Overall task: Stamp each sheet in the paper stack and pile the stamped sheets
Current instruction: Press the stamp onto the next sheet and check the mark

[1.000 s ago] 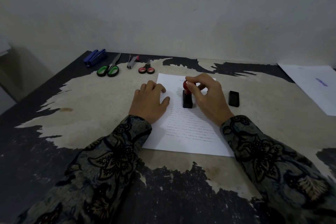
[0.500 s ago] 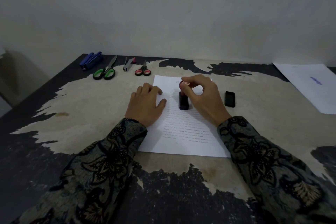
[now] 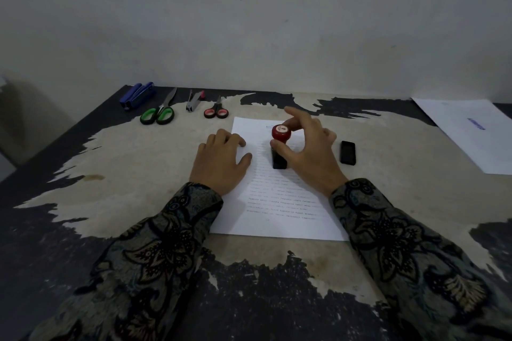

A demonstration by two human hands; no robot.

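A white printed sheet, top of the paper stack (image 3: 282, 202), lies in the middle of the table. A stamp (image 3: 280, 147) with a red round knob and a black body stands upright on its upper half. My right hand (image 3: 307, 152) pinches the red knob between thumb and middle finger, with the index finger lifted off and pointing away. My left hand (image 3: 221, 163) rests flat on the sheet's left edge. A white sheet with a blue stamp mark (image 3: 471, 130) lies at the far right.
A small black stamp cap or pad (image 3: 348, 152) lies right of the sheet. Along the back left sit a blue stapler (image 3: 137, 95), green-handled scissors (image 3: 158, 113), a grey staple remover (image 3: 194, 101) and small red scissors (image 3: 216, 111). The worn tabletop (image 3: 138, 163) meets a wall behind.
My right hand's index finger has lifted off the stamp's knob, so the red top now shows. The left hand stays on the sheet. The view has shifted slightly.
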